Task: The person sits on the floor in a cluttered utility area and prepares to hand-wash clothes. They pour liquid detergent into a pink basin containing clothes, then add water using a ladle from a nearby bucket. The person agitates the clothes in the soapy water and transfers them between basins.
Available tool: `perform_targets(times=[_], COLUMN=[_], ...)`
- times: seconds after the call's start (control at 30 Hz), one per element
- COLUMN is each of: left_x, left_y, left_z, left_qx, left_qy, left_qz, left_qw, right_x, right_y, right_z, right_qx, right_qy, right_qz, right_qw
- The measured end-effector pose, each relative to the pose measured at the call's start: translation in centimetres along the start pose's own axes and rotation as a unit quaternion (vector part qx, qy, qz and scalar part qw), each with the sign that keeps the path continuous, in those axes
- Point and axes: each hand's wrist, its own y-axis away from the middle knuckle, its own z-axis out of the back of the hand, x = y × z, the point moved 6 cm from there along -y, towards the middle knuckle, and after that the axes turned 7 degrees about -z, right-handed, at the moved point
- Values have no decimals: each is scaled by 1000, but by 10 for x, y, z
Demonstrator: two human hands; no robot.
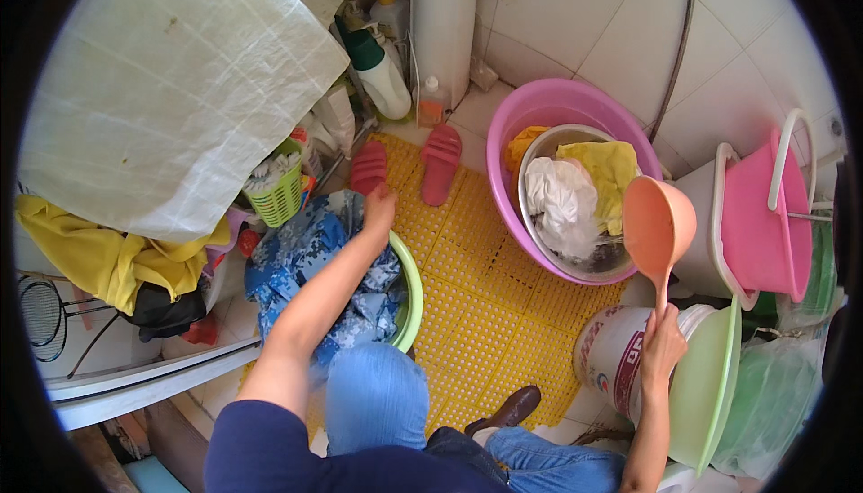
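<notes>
My right hand (pixel 663 345) grips the handle of an orange plastic ladle (pixel 659 227), its bowl tilted at the right edge of a metal basin (pixel 532 240). In that basin lie a white cloth (pixel 559 196) and a yellow cloth (pixel 607 169), with water among them. The metal basin sits inside a larger purple basin (pixel 502 213), where an orange cloth (pixel 524 146) shows at the left. My left hand (pixel 379 210) is at the upper edge of blue camouflage fabric (pixel 317 243), which fills a green basin (pixel 412 291); whether its fingers grip the fabric is unclear.
Pink slippers (pixel 441 166) lie on the yellow perforated mat (pixel 472 257). A pink bucket (pixel 762 216), a white printed bucket (pixel 610 351) and a pale green basin (pixel 704 385) stand at the right. Bottles (pixel 384 82) and a green basket (pixel 278 193) stand at the upper left.
</notes>
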Motion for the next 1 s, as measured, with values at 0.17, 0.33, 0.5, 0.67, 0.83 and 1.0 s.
perform_targets(times=[0.17,0.33,0.5,0.67,0.83,1.0], left_x=[71,129,139,124,113,120], left_y=[-90,-150,-160,-145,-142,-124], left_z=[-30,-41,-79,-150,-181,-175], left_qx=[-151,-178,-134,-68,-115,-89], left_qy=[282,403,419,439,414,266], left_qz=[259,313,257,209,163,78], left_qw=[911,841,861,871,888,957], right_x=[8,4,1,4,8,7], right_y=[8,23,30,30,30,27], right_z=[8,12,13,6,4,-4], right_qx=[-19,-12,3,29,37,56], right_qy=[-20,-32,-72,-108,-122,-150], right_qz=[-4,-51,-84,-101,-111,-131], right_qw=[1000,998,994,989,986,978])
